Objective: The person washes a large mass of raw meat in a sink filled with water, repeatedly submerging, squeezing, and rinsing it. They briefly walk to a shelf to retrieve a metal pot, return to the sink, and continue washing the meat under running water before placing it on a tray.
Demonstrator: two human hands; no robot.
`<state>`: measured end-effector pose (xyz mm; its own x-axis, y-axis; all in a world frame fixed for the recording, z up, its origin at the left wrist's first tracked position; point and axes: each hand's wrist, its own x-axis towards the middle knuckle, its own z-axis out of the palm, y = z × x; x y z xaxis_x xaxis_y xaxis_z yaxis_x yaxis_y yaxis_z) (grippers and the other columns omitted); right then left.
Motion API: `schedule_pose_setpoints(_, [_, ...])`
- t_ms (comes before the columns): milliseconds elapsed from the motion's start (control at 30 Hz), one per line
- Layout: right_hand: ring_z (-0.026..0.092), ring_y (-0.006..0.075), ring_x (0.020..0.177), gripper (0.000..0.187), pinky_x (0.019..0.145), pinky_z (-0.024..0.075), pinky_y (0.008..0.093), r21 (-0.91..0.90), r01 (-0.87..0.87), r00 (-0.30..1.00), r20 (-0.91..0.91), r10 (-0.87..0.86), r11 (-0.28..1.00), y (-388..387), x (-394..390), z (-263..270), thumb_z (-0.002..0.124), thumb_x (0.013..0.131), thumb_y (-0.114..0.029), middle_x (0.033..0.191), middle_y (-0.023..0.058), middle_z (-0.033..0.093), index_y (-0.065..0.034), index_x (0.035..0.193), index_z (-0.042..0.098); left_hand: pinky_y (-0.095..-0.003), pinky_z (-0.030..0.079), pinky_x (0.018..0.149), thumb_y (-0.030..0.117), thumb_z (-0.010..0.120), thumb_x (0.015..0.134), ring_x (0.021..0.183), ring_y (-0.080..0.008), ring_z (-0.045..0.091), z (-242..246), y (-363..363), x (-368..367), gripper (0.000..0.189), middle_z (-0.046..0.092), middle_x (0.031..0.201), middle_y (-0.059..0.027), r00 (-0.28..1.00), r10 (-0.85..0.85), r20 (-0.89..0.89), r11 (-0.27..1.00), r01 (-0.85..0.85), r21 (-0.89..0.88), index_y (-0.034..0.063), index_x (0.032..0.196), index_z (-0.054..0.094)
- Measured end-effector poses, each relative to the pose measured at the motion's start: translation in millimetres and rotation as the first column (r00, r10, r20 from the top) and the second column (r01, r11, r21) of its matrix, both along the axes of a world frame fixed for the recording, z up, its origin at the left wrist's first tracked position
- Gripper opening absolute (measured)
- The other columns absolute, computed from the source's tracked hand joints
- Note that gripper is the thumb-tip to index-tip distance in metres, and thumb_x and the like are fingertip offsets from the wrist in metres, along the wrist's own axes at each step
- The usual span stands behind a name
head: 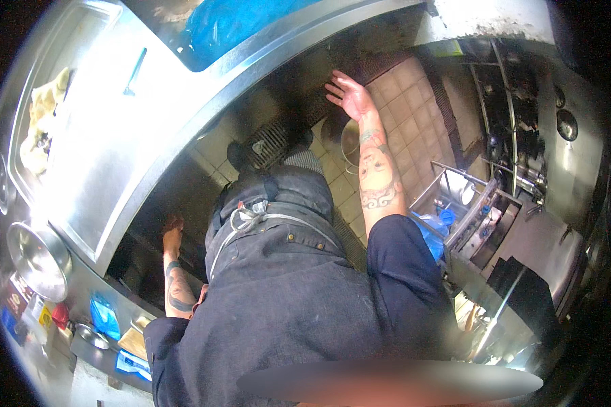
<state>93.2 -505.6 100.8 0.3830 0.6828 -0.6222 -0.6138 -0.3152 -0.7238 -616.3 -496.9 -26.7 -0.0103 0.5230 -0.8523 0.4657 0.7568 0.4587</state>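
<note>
My right hand (353, 97) is raised over the tiled floor with its fingers apart and nothing in it. Below it, partly hidden by my forearm, a round metal pot (350, 140) stands on the floor. My left hand (173, 235) hangs low in shadow beside the steel counter (132, 213); its fingers are too dim to read. On the counter lie a brush-like utensil (135, 72) and, at the far left, a tray (18, 127) holding pale, dough-like pieces (43, 122). I wear a dark apron (285, 285) tied with a white string.
A blue container or sheet (234, 30) lies at the top. Metal bowls (39, 260), a cutting board (134, 342) and blue packets (104, 316) are at the left. A floor grate (271, 145) lies near my feet. To the right stand a metal rack (461, 178) with blue plastic items and steel shelving (511, 102).
</note>
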Motion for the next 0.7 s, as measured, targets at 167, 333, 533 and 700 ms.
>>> schedule_pose_setpoints(167, [0.039,0.0332,0.139,0.066,0.112,0.0349,0.0477,0.47,-0.014,0.986,-0.14,0.091,0.882,-29,0,59,0.037,0.101,-0.054,0.159,0.0182,0.032,-0.0036,0.141,0.052,-0.0288,0.046,0.085,0.027,0.058,0.097,0.107,-0.015,0.06,-5,3,-1,0.047,0.065,0.122,-0.0044,1.0,-0.022,0.004,0.993,0.023,-0.118,0.0109,0.141,0.051])
schedule_pose_setpoints(333, [0.032,0.0368,0.143,0.086,0.115,0.0279,0.0529,0.728,0.093,0.974,-0.208,0.091,0.679,-59,-9,106,0.022,0.097,-0.07,0.161,0.022,0.024,-0.0023,0.139,0.055,-0.0327,0.044,0.095,0.032,0.048,0.102,0.121,-0.0196,0.056,-22,22,-10,0.05,0.058,0.137,-0.006,0.994,-0.102,0.025,0.99,0.104,-0.095,0.0101,0.147,0.041])
schedule_pose_setpoints(533, [0.029,0.0392,0.144,0.103,0.115,0.0252,0.0551,0.847,0.045,0.99,-0.11,0.091,0.53,-79,-20,142,0.015,0.089,-0.084,0.161,0.0247,0.022,-0.0038,0.141,0.054,-0.0446,0.036,0.105,0.036,0.052,0.098,0.134,-0.0239,0.045,-66,71,-19,0.056,0.044,0.151,-0.0044,0.89,-0.377,0.255,0.926,0.372,0.07,0.0166,0.149,0.039])
schedule_pose_setpoints(700, [0.033,0.039,0.142,0.107,0.114,0.0268,0.0552,0.877,-0.044,0.997,0.008,0.079,0.478,-85,-24,164,0.013,0.086,-0.087,0.159,0.0255,0.026,-0.0038,0.141,0.053,-0.0512,0.03,0.112,0.04,0.056,0.096,0.142,-0.0282,0.039,-91,108,-7,0.056,0.037,0.157,-0.0047,0.556,-0.583,0.592,0.798,0.527,0.292,0.019,0.147,0.043])
